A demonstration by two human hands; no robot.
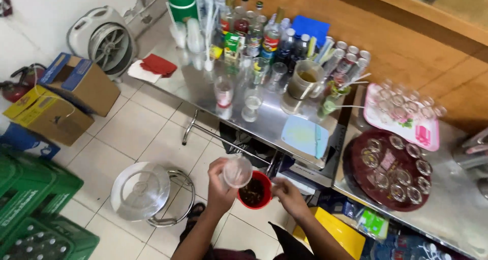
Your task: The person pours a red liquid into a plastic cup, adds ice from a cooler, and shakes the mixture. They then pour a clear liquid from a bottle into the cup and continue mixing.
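The left hand (219,182) holds a clear plastic cup (237,171), fingers wrapped round its side; the cup is tipped so its long axis leans right and its mouth faces the camera, just above a red bucket (254,191) with dark contents on the floor. The right hand (288,195) is at the bucket's right rim, fingers curled; whether they grip the rim I cannot tell. Beyond, a steel worktop (274,123) carries a crowd of bottles (254,28) with red and green labels at its far side, a green carton (232,41), a pale blue board (305,136), and to the right a pink tray (404,115) and a round dark tray (389,169) of small glasses. At far left lie brown and yellow boxes (61,100) with blue panels, and green crates (30,209) nearer
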